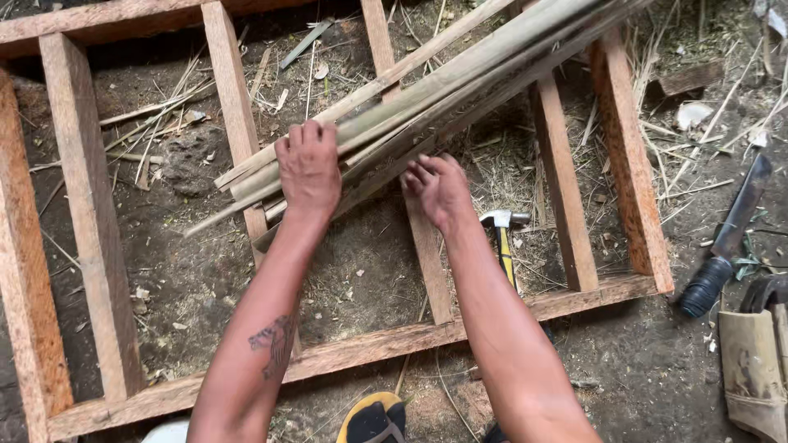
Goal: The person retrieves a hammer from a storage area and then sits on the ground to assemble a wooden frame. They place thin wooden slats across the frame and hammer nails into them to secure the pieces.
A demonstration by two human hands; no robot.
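Bamboo strip bundle [427,90] being positioned across wooden frame [238,123]. Left hand [309,168] clamped over bundle; right hand [439,189] curled under it (grip partly hidden). Next likely: bundle spread, hammer [504,234] fetched.

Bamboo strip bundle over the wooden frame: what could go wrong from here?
The bamboo strips lie loose and splayed; only the left hand grips them, so some may slide off the wooden frame. The right hand works at split edges: splinter risk. The hammer lies just beneath and could snag a strip.
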